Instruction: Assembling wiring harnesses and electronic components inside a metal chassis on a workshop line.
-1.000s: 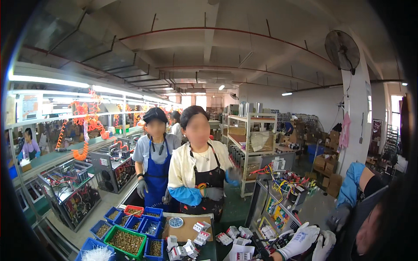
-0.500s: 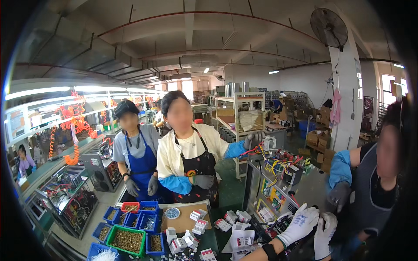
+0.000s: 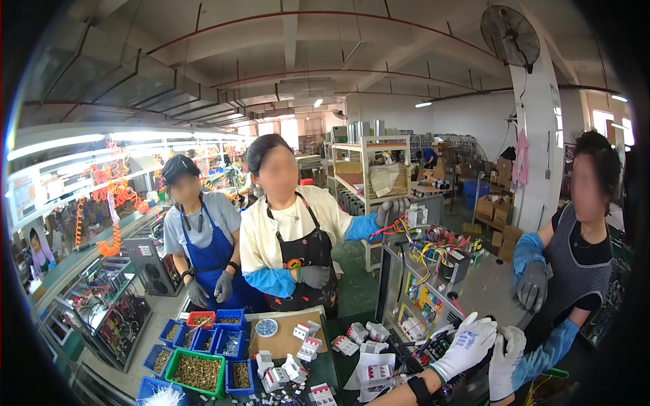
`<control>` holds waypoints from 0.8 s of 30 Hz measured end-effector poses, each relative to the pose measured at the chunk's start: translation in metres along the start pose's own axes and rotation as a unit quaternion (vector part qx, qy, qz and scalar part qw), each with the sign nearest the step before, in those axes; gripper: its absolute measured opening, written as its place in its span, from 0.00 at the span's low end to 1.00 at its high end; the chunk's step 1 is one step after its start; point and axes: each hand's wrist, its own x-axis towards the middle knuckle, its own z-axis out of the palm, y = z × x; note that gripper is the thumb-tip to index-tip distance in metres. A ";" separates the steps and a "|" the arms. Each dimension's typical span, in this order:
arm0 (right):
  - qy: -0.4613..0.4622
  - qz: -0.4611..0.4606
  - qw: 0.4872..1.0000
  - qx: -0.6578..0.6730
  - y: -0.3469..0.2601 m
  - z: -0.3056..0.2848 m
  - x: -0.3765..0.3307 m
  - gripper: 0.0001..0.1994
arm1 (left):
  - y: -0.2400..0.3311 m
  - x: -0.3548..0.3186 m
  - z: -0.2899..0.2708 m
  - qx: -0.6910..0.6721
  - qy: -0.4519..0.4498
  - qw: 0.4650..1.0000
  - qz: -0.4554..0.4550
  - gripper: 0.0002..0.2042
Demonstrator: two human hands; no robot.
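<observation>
Test fixture [image 3: 433, 291], lower right of frame: I rest my gloved left hand [image 3: 467, 345] and right hand [image 3: 504, 358] there, fingers loosely spread, pinching nothing; steady contact seems best.

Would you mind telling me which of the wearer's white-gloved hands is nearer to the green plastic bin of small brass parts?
Left. The left hand is right of the green plastic bin, across the scattered white parts; the right hand lies farther right, beside the left.

Both gloved hands' fingertips hidden against the dark panel [image 3: 440, 348]; right forearm cut off at the lower edge.
</observation>
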 end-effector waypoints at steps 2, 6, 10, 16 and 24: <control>0.000 0.003 1.000 0.001 0.000 0.001 -0.001 0.07 | 0.001 0.001 -0.002 0.003 0.001 1.000 0.002 0.08; 0.014 0.008 1.000 -0.007 0.001 0.003 -0.001 0.07 | 0.001 0.002 -0.002 0.014 0.006 1.000 0.010 0.08; 0.022 0.022 0.999 -0.005 0.000 0.003 0.000 0.06 | -0.002 0.001 0.002 0.011 -0.009 1.000 0.003 0.08; -0.002 0.018 1.000 -0.011 -0.005 0.001 0.006 0.05 | 0.000 0.001 0.003 0.014 0.073 0.996 0.050 0.05; 0.005 0.011 1.000 -0.015 -0.002 0.001 0.002 0.06 | -0.002 0.000 0.003 0.045 -0.037 0.998 0.010 0.06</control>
